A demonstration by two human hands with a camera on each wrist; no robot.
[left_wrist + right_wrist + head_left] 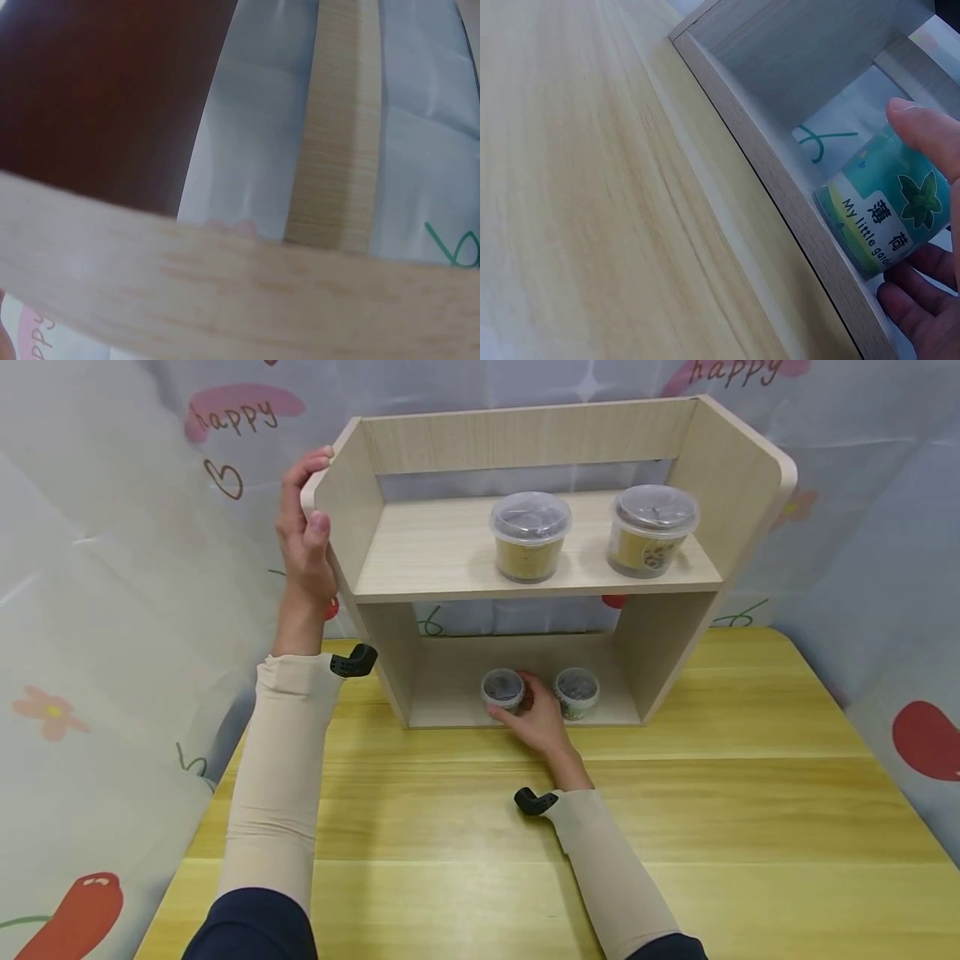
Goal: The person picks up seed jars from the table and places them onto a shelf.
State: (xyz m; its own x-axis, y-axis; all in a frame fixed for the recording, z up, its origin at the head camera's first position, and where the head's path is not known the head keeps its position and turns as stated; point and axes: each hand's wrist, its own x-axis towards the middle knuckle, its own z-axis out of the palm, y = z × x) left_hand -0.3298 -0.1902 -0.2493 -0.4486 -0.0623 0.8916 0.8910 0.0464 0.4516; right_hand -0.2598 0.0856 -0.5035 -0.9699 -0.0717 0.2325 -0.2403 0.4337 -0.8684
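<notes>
A two-tier pale wood shelf (545,587) stands on the table. My left hand (306,547) grips the upper front edge of its left side panel, thumb on the near side. On the bottom tier my right hand (542,720) holds a small lidded tub (502,685) between thumb and fingers. The right wrist view shows this tub's teal label (889,206) with a mint leaf and "My little garden". Beside that hand, to the right, sits a similar small tub (577,692). Two larger clear-lidded cups (529,539) with yellowish contents stand on the upper tier.
The yellow wood-grain table (450,860) reaches toward me in front of the shelf. A printed cloth (135,568) with "happy" lettering and flowers hangs behind and at the sides. In the left wrist view, the shelf panel's edge (225,292) crosses the lower part.
</notes>
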